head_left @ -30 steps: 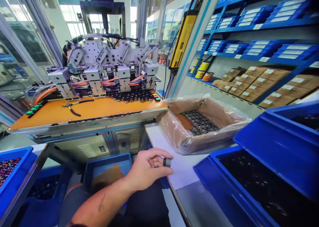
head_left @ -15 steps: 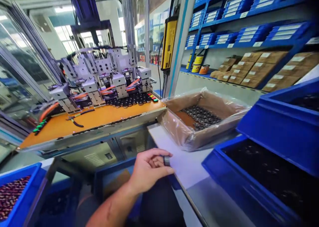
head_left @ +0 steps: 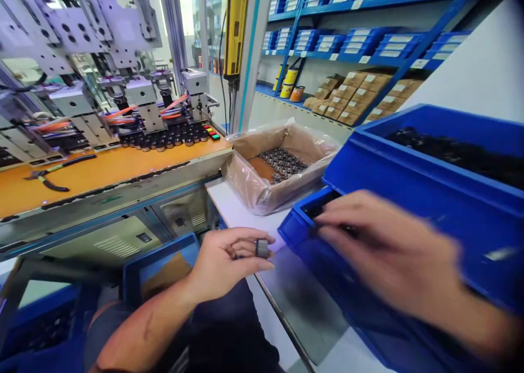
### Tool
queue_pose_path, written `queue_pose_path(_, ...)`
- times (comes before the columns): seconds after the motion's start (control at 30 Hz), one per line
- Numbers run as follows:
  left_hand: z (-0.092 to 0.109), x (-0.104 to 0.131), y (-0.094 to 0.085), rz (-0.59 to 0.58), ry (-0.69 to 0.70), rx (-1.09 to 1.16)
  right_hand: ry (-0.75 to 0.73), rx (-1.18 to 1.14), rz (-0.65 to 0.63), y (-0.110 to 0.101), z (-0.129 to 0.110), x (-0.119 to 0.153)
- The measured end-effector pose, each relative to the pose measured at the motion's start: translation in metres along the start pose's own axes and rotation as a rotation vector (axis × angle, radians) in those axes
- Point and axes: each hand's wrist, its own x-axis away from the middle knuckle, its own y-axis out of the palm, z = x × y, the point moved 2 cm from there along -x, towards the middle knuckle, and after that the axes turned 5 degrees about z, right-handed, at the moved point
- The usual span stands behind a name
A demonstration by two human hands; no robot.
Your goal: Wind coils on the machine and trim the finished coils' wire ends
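Note:
My left hand (head_left: 229,261) is closed in the middle of the view, above the edge of the white table. Between its thumb and fingers sits a small grey cylindrical part (head_left: 262,248) with a darker rim. My right hand (head_left: 372,242), blurred by motion, is over the front of the lower blue bin (head_left: 301,223). Its thumb and fingers come together in a pinch; a dark spot shows between them, too smeared to name. Part of that bin and its dark contents are hidden behind this hand.
An upper blue bin (head_left: 409,165) of black parts stands at the right. Behind the hands is a plastic-lined cardboard box (head_left: 249,190) with many small metallic parts. Pliers (head_left: 51,173) and rows of black round parts (head_left: 164,138) lie on the orange bench (head_left: 123,168) below machine heads.
My right hand has come into view from the right, over the lower blue bin. The view has swung right and closer. My left hand still holds the grey part.

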Motion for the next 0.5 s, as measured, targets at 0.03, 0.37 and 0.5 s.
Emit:
queue_pose_path(0.03,-0.002,0.001,0.003,-0.019,-0.014,0.013,-0.002,-0.066,-0.038,0.014,-0.003,0.008)
queue_pose_path(0.37,-0.021,-0.001,0.016,-0.022,-0.034,0.081,-0.082,-0.163,-0.041,0.043,-0.006,0.038)
queue_pose_path(0.5,-0.019,0.0,0.014,0.01,0.006,0.078,-0.117,-0.162,-0.069,0.043,-0.008,0.039)
